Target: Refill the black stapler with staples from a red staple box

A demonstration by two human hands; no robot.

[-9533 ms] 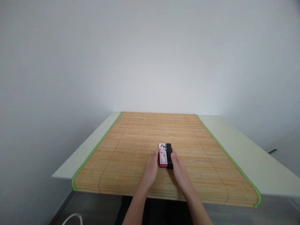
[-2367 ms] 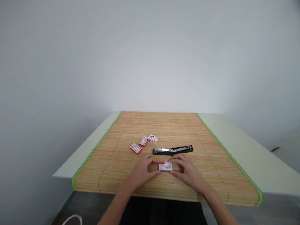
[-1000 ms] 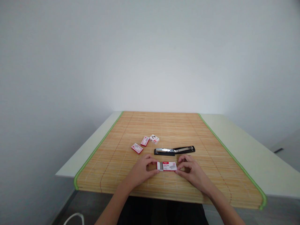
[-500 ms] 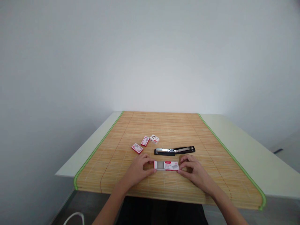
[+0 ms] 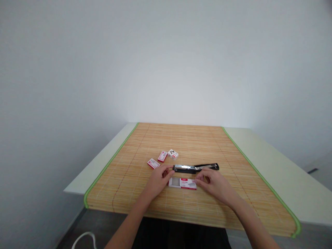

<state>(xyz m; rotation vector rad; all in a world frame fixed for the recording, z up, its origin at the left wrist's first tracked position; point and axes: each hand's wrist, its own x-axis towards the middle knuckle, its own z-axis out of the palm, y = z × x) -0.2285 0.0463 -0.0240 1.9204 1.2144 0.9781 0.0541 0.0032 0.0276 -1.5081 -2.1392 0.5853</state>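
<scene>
My left hand point(image 5: 157, 181) is pinched narrow at the left end of the black stapler point(image 5: 184, 169), and my right hand point(image 5: 215, 183) is loosely curled at the right end of the slid-open box point(image 5: 188, 184), maybe steadying it. Can't tell if either really grips. That box lies flat between them, just my side of the stapler, tray point(image 5: 175, 182) facing up for easy reach. Stapler's folded open, baring its metal channel point(image 5: 184, 167). 3 small boxes point(image 5: 162, 156) sit off left, probably set aside. Bamboo mat point(image 5: 192, 138), white table point(image 5: 259, 152), plain pale wall point(image 5: 166, 62).
</scene>
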